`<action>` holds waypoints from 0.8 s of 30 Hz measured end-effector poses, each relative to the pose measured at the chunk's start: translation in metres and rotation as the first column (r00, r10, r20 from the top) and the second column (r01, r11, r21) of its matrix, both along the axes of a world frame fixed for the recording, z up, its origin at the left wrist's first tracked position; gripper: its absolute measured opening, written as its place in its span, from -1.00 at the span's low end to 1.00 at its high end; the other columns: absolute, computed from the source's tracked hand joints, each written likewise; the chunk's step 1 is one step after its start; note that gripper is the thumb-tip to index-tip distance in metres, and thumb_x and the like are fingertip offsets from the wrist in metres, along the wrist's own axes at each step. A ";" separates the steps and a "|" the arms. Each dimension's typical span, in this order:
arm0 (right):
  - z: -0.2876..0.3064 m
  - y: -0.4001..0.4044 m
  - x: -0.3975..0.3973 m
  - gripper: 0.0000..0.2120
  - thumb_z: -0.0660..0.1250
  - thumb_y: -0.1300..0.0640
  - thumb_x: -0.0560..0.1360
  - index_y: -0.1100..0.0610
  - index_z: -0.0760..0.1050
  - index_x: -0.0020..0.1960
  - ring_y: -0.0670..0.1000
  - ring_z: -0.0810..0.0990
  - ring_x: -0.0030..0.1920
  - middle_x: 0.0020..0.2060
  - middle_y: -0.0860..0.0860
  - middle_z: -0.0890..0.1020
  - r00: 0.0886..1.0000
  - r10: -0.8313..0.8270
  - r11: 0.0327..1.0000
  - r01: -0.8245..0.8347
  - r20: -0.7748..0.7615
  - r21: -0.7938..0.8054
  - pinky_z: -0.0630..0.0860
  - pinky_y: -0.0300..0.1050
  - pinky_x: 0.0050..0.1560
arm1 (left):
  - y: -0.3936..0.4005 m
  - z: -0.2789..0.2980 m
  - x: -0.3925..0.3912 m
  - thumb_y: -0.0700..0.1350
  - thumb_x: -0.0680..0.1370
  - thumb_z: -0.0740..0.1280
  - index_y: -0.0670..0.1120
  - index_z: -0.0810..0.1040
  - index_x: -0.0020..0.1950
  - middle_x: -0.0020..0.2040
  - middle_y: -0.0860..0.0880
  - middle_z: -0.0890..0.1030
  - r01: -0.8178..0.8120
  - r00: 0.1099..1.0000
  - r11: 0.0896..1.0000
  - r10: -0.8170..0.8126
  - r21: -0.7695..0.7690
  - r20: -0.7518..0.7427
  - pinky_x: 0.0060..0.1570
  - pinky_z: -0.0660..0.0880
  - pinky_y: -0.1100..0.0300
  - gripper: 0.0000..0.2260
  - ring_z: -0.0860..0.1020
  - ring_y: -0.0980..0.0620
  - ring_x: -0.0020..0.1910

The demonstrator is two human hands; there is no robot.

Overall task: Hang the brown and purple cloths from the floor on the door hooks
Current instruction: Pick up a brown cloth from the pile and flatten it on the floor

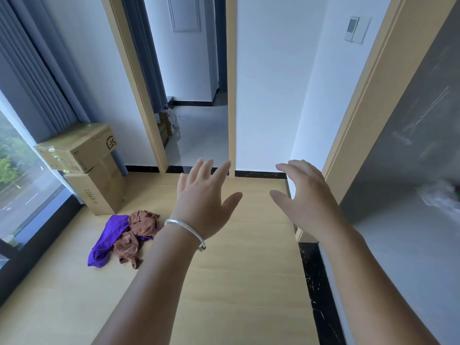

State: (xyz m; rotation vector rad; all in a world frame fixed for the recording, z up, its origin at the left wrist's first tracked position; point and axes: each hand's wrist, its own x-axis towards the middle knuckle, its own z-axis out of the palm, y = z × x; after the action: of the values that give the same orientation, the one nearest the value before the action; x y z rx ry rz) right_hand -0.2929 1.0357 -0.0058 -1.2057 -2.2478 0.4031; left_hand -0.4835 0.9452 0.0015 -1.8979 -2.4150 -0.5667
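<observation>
Both hands, left [202, 195] and right [307, 195], spread empty; purple cloth [109, 239] and brown cloth [140, 230] touch on floor [249, 270].

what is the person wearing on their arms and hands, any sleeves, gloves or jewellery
Both forearms are bare as far as the frame shows: no sleeves in view and no gloves. The left hand has a thin silver bangle round the wrist, smooth and shiny, with a small clasp or gap at its lower end. The right hand and its wrist carry nothing: no ring, watch or band shows on either hand.
</observation>
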 end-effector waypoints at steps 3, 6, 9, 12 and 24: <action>-0.005 0.039 0.003 -0.51 0.36 0.00 0.50 -0.01 0.38 0.40 -0.07 0.17 0.45 0.40 -0.05 0.36 1.000 -0.014 1.000 0.014 -0.005 -0.006 0.18 -0.08 0.43 | 0.036 -0.004 0.002 0.26 0.56 0.14 0.15 0.05 0.53 0.55 -0.01 0.13 0.012 1.000 1.000 -0.012 -0.010 0.006 0.47 -0.04 -0.07 -0.41 -0.05 -0.03 0.55; -0.010 0.074 0.000 -0.52 0.35 -0.01 0.50 -0.03 0.38 0.39 -0.13 0.16 0.42 0.39 -0.08 0.36 1.000 -0.023 0.999 0.023 -0.011 -0.033 0.14 -0.18 0.36 | 0.072 -0.007 -0.005 0.26 0.56 0.14 0.14 0.06 0.53 0.54 -0.01 0.14 0.015 1.000 0.999 -0.015 -0.031 0.009 0.48 -0.03 -0.07 -0.41 -0.04 -0.03 0.55; -0.015 0.104 -0.007 -0.53 0.35 -0.01 0.50 -0.03 0.40 0.38 -0.15 0.16 0.40 0.37 -0.09 0.37 1.000 -0.030 0.999 0.030 -0.005 -0.040 0.12 -0.24 0.30 | 0.105 -0.011 -0.016 0.25 0.57 0.14 0.13 0.06 0.53 0.54 -0.02 0.15 0.017 1.000 0.999 -0.016 -0.048 0.009 0.47 -0.03 -0.06 -0.42 -0.04 -0.04 0.55; -0.019 0.144 -0.021 -0.53 0.35 -0.01 0.50 -0.03 0.39 0.39 -0.14 0.16 0.41 0.38 -0.10 0.36 0.998 -0.060 0.997 0.060 -0.002 -0.048 0.12 -0.23 0.32 | 0.152 -0.018 -0.028 0.24 0.57 0.15 0.12 0.07 0.53 0.53 -0.02 0.14 0.047 0.999 0.996 -0.045 -0.078 0.018 0.47 -0.04 -0.10 -0.42 -0.06 -0.03 0.55; -0.004 0.319 -0.135 -0.55 0.31 0.00 0.53 -0.02 0.36 0.40 -0.11 0.14 0.45 0.38 -0.10 0.35 0.989 -0.090 0.994 0.096 0.115 -0.055 0.18 -0.11 0.41 | 0.341 -0.020 -0.152 0.27 0.57 0.12 0.14 0.02 0.53 0.56 -0.04 0.07 0.071 0.995 0.993 -0.064 -0.098 0.076 0.48 -0.06 -0.17 -0.42 -0.11 -0.04 0.55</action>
State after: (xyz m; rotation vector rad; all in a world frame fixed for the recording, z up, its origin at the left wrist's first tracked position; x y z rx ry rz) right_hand -0.4278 1.3549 -0.0094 -1.3905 -2.2770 0.3784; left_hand -0.6352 1.2863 -0.0185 -2.0398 -2.4769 -0.5353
